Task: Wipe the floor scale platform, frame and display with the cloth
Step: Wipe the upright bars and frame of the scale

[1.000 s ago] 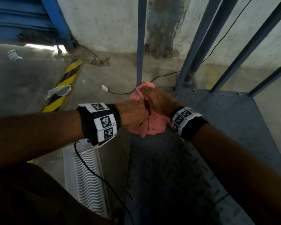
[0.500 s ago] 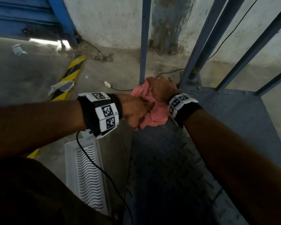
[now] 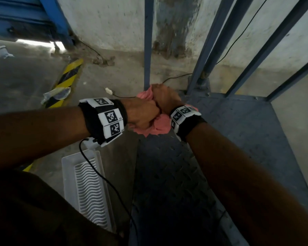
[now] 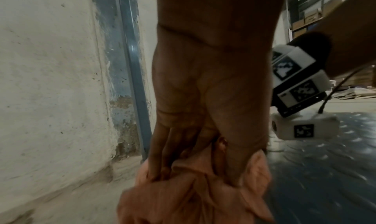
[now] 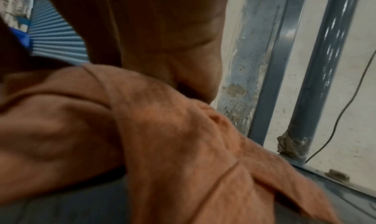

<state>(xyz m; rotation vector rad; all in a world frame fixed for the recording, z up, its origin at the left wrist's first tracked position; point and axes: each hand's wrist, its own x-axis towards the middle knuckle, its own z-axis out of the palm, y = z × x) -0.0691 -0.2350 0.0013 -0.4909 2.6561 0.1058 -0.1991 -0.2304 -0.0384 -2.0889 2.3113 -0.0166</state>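
A pink cloth (image 3: 155,129) is bunched at the far left corner of the grey diamond-plate scale platform (image 3: 238,139), at the foot of a blue-grey upright frame post (image 3: 148,50). My left hand (image 3: 140,114) grips the cloth; in the left wrist view its fingers (image 4: 158,166) and thumb dig into the folds of the cloth (image 4: 193,198). My right hand (image 3: 164,98) is curled over the cloth's far end against the post base. The cloth (image 5: 173,139) fills the right wrist view, hiding the right fingers. No display is in view.
More slanted frame bars (image 3: 213,41) rise from the platform's back edge. A white ribbed tray (image 3: 89,189) lies on the concrete floor left of the platform. A loose cable with a white plug (image 3: 108,90) and a yellow-black strip (image 3: 68,77) lie further left.
Both hands have pushed the cloth away from me to the foot of the upright post. My left hand has closed up against the right hand.
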